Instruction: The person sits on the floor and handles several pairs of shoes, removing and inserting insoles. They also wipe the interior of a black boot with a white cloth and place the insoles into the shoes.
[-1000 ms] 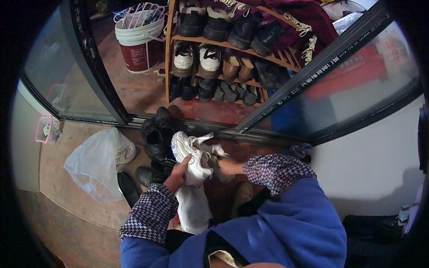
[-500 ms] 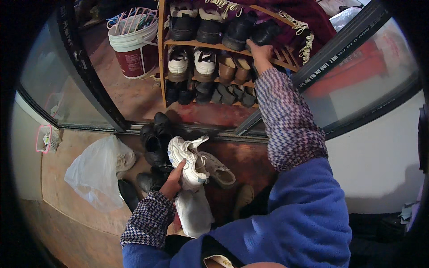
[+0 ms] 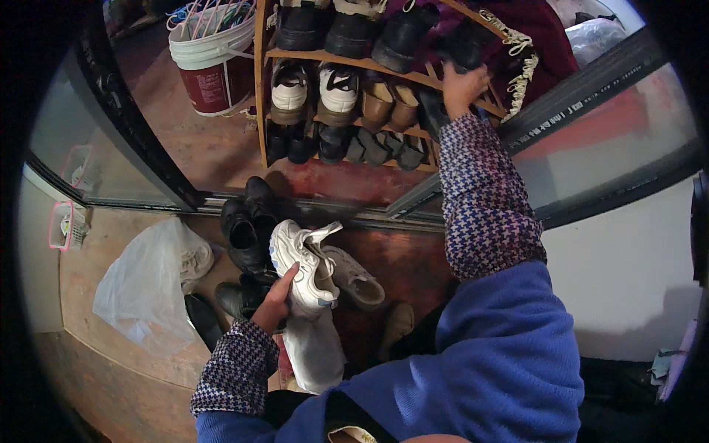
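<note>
My left hand (image 3: 275, 303) grips a white sneaker (image 3: 301, 267) by its side, thumb on the outer face, laces loose on top. Its mate, another white sneaker (image 3: 356, 279), lies on the floor just to the right. Up at the wooden shoe rack (image 3: 325, 56), my right hand (image 3: 464, 87) is closed on a black shoe (image 3: 464, 52) at the right end of the top shelf. A second black shoe (image 3: 405, 40) stands left of it. Several black leather shoes (image 3: 242, 230) lie on the floor left of the held sneaker, and a white bag (image 3: 316, 353) lies below it.
Dark sliding-door frames (image 3: 133, 118) flank the rack, with a floor track (image 3: 310, 210) between them. Beyond stands a white and maroon bucket (image 3: 210, 77) full of hangers. A translucent plastic bag (image 3: 140, 288) and a small pink-rimmed basket (image 3: 68, 227) rest at left.
My right hand has moved slightly right along the top shelf with the black shoe, which sits farther from its neighbour. The left hand still holds the sneaker; the whole view has shifted a little.
</note>
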The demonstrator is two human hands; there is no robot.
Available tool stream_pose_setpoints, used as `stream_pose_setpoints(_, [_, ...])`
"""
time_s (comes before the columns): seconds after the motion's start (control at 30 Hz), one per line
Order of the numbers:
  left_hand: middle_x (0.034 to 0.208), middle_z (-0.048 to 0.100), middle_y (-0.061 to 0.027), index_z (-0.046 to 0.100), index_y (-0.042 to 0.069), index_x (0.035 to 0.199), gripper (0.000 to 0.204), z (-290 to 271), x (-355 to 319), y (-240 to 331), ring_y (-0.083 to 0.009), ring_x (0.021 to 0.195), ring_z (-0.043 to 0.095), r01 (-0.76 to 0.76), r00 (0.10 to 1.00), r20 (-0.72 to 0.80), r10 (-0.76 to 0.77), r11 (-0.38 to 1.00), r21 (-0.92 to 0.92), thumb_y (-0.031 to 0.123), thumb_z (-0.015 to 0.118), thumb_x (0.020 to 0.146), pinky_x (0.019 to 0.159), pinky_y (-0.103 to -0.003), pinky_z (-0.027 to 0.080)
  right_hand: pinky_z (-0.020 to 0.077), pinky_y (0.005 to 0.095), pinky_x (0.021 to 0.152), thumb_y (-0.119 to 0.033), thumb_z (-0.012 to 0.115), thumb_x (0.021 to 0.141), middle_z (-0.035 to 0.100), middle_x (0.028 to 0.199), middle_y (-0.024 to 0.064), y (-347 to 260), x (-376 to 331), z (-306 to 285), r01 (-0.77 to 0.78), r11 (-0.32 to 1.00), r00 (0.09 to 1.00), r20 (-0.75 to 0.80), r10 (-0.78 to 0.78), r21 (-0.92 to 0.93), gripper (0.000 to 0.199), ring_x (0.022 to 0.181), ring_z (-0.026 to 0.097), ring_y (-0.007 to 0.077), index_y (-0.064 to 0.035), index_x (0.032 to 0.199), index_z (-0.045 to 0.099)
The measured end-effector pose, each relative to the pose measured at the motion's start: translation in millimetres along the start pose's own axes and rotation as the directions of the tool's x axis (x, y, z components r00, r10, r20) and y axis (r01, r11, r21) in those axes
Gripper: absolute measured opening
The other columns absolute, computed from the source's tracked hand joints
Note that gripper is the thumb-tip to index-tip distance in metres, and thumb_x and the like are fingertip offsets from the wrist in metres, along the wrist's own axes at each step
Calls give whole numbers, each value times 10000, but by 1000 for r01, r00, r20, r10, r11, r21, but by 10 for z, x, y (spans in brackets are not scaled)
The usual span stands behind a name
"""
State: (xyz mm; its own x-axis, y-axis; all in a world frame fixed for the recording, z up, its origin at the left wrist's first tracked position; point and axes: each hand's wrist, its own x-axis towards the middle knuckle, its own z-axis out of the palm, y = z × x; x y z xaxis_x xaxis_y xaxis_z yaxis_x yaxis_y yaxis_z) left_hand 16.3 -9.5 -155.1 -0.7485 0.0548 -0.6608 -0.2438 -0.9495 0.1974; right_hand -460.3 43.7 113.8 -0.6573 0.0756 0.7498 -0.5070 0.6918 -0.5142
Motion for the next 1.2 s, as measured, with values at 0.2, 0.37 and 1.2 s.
stream_pose_setpoints(0.2, [1156,565,-86,494,55,1207,515,155,-112,36,-256,1031,550,-11,1000,4,11,1000,21,375,605,819,916,-403,413,307,478,983,-283,729,688,366,1217,208,248,197,-24,-619,783,773,123,622,-70,728,1161,343,377,41,1199,325])
stream_pose_setpoints(0.37, [1151,568,-89,494,52,1206,500,-51,-71,81,-253,1026,555,28,999,-35,-29,1000,-12,361,599,827,912,-392,418,327,466,978,-225,602,794,385,1225,143,430,334,277,-598,651,785,-176,595,-468,506,1135,397,339,-25,1202,378])
stream_pose_setpoints(1.2, [727,607,-172,630,-12,822,361,-285,-150,187,-303,688,563,-131,945,120,303,16,991,345,584,802,654,-405,446,439,411,858,-288,577,829,510,1212,125,485,-963,291,356,639,629,681,376,-682,406,1042,539,282,-49,1155,538])
